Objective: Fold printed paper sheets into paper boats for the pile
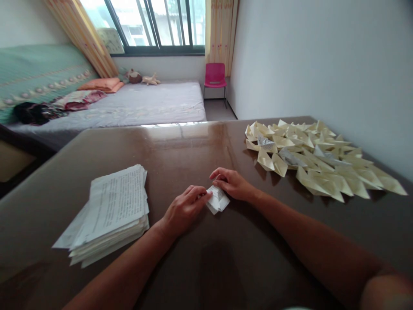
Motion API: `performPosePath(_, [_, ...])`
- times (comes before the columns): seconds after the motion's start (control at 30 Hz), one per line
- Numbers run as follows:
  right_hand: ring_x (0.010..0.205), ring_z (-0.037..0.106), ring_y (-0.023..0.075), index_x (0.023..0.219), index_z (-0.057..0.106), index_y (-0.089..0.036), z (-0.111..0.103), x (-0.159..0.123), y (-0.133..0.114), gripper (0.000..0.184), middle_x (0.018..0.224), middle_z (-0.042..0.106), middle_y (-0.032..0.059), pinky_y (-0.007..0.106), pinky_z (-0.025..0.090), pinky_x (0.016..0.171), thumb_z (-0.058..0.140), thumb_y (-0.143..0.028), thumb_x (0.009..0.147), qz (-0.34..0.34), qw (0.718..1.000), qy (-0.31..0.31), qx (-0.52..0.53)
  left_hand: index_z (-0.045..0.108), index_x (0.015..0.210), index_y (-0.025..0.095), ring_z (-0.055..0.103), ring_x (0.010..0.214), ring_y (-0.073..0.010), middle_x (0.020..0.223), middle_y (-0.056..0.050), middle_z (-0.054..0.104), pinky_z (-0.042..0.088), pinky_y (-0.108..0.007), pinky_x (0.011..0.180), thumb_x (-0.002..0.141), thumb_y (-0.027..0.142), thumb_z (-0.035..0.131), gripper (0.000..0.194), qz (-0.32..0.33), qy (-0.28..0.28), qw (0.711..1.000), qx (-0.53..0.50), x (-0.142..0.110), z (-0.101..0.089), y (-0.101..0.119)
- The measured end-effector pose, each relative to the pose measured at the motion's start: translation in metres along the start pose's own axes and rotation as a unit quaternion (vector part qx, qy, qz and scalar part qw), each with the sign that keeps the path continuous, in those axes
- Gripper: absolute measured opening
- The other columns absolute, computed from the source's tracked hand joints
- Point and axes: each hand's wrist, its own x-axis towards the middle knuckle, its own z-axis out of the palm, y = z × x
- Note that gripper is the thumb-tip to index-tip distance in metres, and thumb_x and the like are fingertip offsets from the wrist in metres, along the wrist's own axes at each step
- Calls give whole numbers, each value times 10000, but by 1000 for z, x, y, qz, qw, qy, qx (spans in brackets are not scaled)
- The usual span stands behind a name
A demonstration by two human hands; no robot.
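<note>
A small folded sheet of printed paper [218, 200] lies on the brown table between my two hands. My left hand [187, 207] has its thumb and fingers closed on the paper's left edge. From the upper right, my right hand [232, 184] pinches the top corner, its fingers curled. The fingers cover the upper part of the fold. To the left is a thick, uneven stack of printed sheets [112, 202]. At the right sit several folded paper boats [309, 150], mostly cream, a few with print on them.
The glossy brown table [155, 163] runs up to a white wall [306, 60] on the right. Beyond its far edge are a bed [161, 101] with pillows and clothes, a pink chair [215, 76] and a window [158, 23] with curtains.
</note>
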Motion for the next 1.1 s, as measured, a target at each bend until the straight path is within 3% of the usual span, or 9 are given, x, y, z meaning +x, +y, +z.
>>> performPosePath(0.13, [681, 586, 120, 1037, 604, -201, 8, 3, 1, 176, 792, 664, -2, 232, 428, 648, 524, -184, 882, -22, 996, 28, -80, 615, 1086, 163, 545, 826, -138, 942, -62, 589, 512, -247, 719, 922, 140, 484, 212, -20, -21, 1000, 1, 0, 5, -1])
performPosePath(0.27, [945, 574, 173, 1011, 638, -194, 2, 8, 5, 177, 975, 665, 57, 291, 434, 850, 553, -143, 864, -106, 977, 99, -159, 637, 1018, 162, 533, 820, -141, 920, -55, 574, 503, -250, 718, 937, 166, 445, 208, -59, -72, 996, 14, 1, 8, -1])
performPosePath(0.37, [796, 574, 132, 930, 664, -190, -10, 7, 4, 129, 937, 646, 45, 248, 452, 746, 542, -192, 889, -113, 977, 129, -126, 634, 1040, 163, 529, 828, -149, 921, -58, 570, 507, -262, 736, 946, 181, 416, 239, -73, -108, 991, 15, 1, 8, 0])
performPosePath(0.47, [648, 540, 89, 882, 686, -178, -16, 2, 2, 122, 879, 630, 25, 216, 437, 642, 593, -257, 872, -121, 987, 60, -88, 625, 1074, 159, 524, 859, -162, 947, -70, 573, 512, -285, 772, 950, 182, 396, 261, -69, -128, 989, 11, 1, 6, 1])
performPosePath(0.6, [802, 593, 126, 925, 720, -211, -14, -1, 7, 128, 940, 639, 38, 238, 444, 746, 618, -247, 857, -160, 976, -68, -131, 617, 1107, 154, 521, 878, -173, 965, -80, 582, 518, -307, 794, 952, 185, 397, 271, -68, -141, 988, 13, 2, 4, 1])
performPosePath(0.8, [883, 604, 150, 912, 716, -187, -21, 4, 13, 205, 926, 667, 56, 263, 446, 820, 512, -167, 900, -172, 972, -91, -134, 603, 1161, 219, 504, 1051, -196, 1123, -61, 610, 494, -344, 902, 953, 233, 445, 261, -12, -162, 987, 10, 3, 5, -2])
performPosePath(0.93, [739, 579, 123, 897, 678, -150, -33, 2, 3, 163, 829, 649, 35, 233, 448, 698, 541, -239, 887, -106, 989, -62, -78, 584, 1201, 247, 504, 1062, -196, 1150, -52, 606, 491, -349, 903, 956, 240, 443, 283, -26, -193, 981, 8, 3, 6, -2])
performPosePath(1.03, [665, 530, 105, 956, 643, -152, -42, -3, -5, 218, 782, 599, 3, 209, 420, 604, 627, -323, 823, -87, 983, -153, -59, 577, 1217, 248, 504, 1062, -195, 1146, -57, 604, 488, -355, 908, 957, 251, 443, 293, -30, -198, 980, 6, 3, 7, -2])
performPosePath(1.1, [688, 518, 106, 1006, 612, -159, -45, -6, -7, 300, 831, 580, 0, 210, 415, 619, 689, -282, 744, -102, 967, -214, -96, 577, 1220, 250, 510, 1052, -192, 1136, -58, 608, 489, -356, 905, 958, 259, 439, 296, -30, -198, 980, 3, 3, 6, -2])
